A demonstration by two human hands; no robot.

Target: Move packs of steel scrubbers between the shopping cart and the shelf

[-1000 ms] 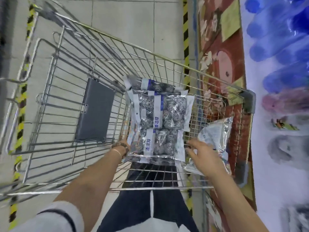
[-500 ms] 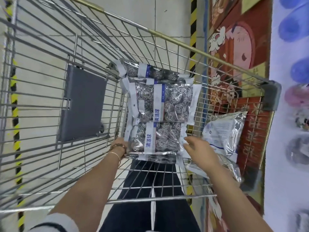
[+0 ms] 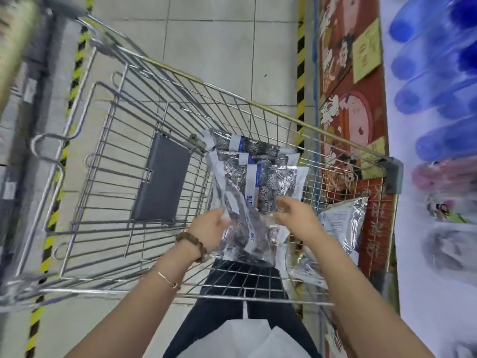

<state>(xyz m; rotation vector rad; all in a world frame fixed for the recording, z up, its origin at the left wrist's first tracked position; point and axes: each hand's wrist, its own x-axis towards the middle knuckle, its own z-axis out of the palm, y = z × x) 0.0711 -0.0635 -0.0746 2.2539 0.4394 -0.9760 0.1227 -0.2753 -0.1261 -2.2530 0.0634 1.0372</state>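
Observation:
Several clear packs of steel scrubbers with white and blue labels lie stacked in the wire shopping cart (image 3: pixel 180 81). My left hand (image 3: pixel 209 232) and my right hand (image 3: pixel 296 218) both hold the nearest pack (image 3: pixel 247 231), which is tilted and lifted off the stack. Behind it lies another pack (image 3: pixel 268 182), and a further one (image 3: pixel 247 146) sits at the far end. A silver pack turned face down (image 3: pixel 340 223) rests against the cart's right side. The held pack is blurred.
A grey fold-down flap (image 3: pixel 160 182) lies in the cart's left half. Yellow-and-black floor tape (image 3: pixel 300 73) runs along a red decorated shelf base (image 3: pixel 348 112) on the right. Blurred blue and pink goods (image 3: pixel 438 86) hang at the far right. My dark trousers show below the cart.
Both hands have closed on the nearest pack and raised it off the stack, tilting it. My right hand moved left onto the pack's top. The camera view has pulled back and swung.

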